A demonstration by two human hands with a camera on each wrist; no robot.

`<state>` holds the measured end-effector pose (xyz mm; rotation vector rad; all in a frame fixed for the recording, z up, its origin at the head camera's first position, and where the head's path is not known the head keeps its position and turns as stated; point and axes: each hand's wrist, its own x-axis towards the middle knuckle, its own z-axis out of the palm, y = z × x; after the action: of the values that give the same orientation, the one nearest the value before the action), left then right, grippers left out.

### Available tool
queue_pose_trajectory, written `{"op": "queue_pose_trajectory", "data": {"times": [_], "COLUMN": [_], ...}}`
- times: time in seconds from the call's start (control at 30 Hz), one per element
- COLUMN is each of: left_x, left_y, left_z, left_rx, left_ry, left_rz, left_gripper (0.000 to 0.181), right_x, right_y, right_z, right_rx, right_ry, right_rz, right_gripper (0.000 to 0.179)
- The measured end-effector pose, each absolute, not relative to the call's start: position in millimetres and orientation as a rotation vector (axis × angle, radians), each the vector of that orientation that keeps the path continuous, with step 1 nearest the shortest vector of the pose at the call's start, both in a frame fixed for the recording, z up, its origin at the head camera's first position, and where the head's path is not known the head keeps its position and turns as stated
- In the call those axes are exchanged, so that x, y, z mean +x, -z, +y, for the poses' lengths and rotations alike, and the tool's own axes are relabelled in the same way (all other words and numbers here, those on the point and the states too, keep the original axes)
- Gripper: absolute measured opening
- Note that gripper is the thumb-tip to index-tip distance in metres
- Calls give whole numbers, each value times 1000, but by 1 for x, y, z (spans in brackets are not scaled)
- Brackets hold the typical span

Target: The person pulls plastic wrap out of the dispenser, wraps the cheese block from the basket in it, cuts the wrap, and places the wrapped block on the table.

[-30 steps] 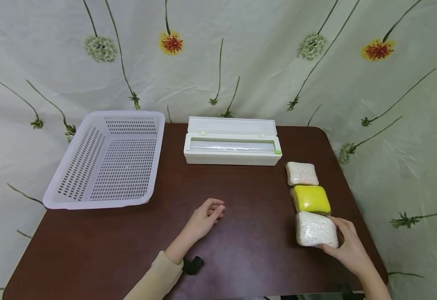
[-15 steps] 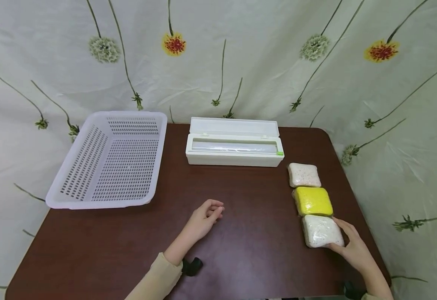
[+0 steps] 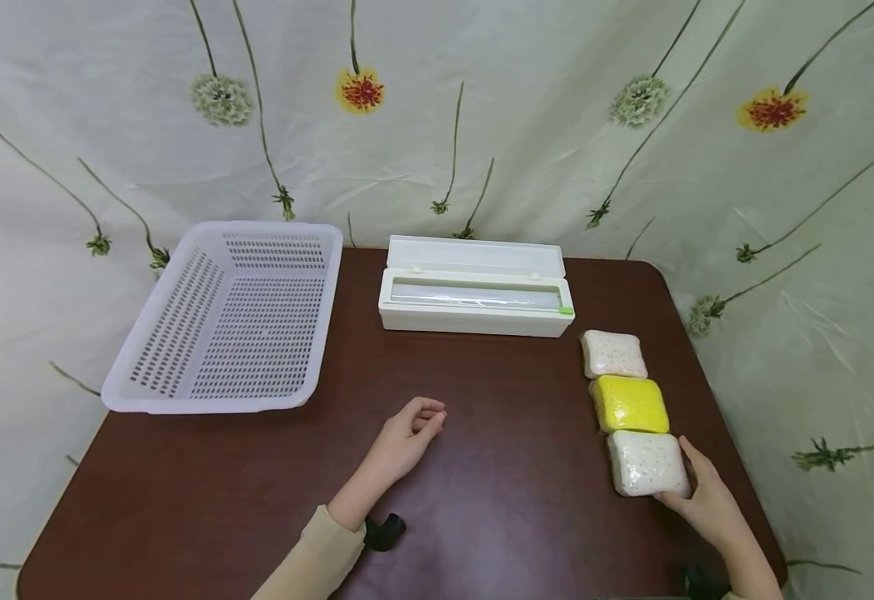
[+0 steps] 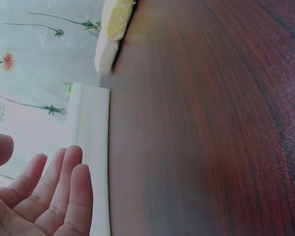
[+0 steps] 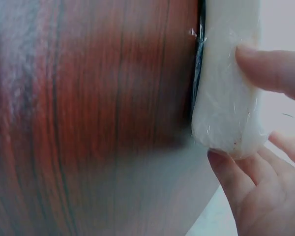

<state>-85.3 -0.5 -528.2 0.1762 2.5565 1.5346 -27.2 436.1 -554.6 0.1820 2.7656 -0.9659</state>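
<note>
On the right of the table lies a white speckled block (image 3: pixel 648 464) wrapped in clear film. My right hand (image 3: pixel 709 502) holds it at its near right corner, thumb on the near side and fingers at the right end. The right wrist view shows the thumb (image 5: pixel 270 71) against the wrapped side of the white block (image 5: pixel 226 93). Directly behind are a yellow wrapped block (image 3: pixel 630 404) and another pale speckled block (image 3: pixel 613 354), in one row. My left hand (image 3: pixel 404 437) holds nothing over the table's middle, fingers loosely bent; its palm (image 4: pixel 44 206) shows in the left wrist view.
A white perforated basket (image 3: pixel 317 333) stands at the back left. At the back centre is a white cling film dispenser (image 3: pixel 476 321), its lid raised and a clear roll inside. The brown table (image 3: pixel 511 508) meets a flowered cloth (image 3: pixel 526 117) behind.
The white block has moved slightly right and back, into line behind which the yellow one sits, with my right hand on it. My left hand stays put. The head view has shifted a little.
</note>
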Motion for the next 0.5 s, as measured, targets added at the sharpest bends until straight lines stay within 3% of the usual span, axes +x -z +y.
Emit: {"op": "queue_pose_trajectory", "data": {"times": [0.5], "left_x": [-85], "left_y": [528], "left_z": [6], "left_rx": [203], "left_ry": [-1477], "left_rz": [2584], "left_gripper": [26], "right_x": [-16], "right_y": [558], "right_z": [439], "right_rx": [242], "right_ry": [814], "right_rz": [2854], "right_gripper": [96]}}
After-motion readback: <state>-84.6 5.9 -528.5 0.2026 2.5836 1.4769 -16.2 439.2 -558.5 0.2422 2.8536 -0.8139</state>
